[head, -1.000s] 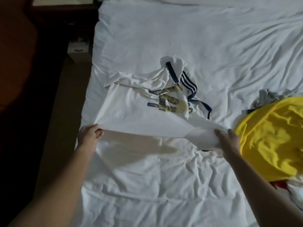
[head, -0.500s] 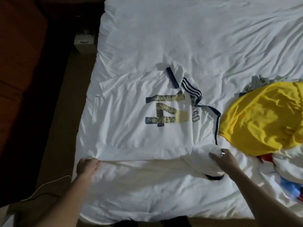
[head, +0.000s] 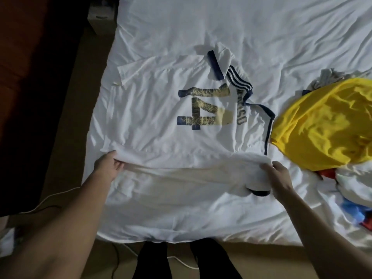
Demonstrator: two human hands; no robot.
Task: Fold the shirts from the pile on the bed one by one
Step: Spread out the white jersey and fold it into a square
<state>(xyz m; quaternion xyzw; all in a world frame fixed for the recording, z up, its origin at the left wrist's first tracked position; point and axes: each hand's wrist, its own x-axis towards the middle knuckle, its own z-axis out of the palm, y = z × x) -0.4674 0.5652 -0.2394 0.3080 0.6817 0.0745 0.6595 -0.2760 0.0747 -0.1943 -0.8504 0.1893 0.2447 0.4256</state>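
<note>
While the white shirt [head: 151,121] lies ahead, left hand [head: 108,168] and right hand [head: 279,178] grip its near edge.

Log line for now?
white jersey: flat, number up; left hand: grips near edge; right hand: grips near edge; yellow shirt: unfolded

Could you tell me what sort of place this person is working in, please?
Most likely a bedroom: a bed with a rumpled white sheet fills the view, a white jersey lies spread on it, and a pile of clothes topped by a yellow shirt sits at its right side.
</note>
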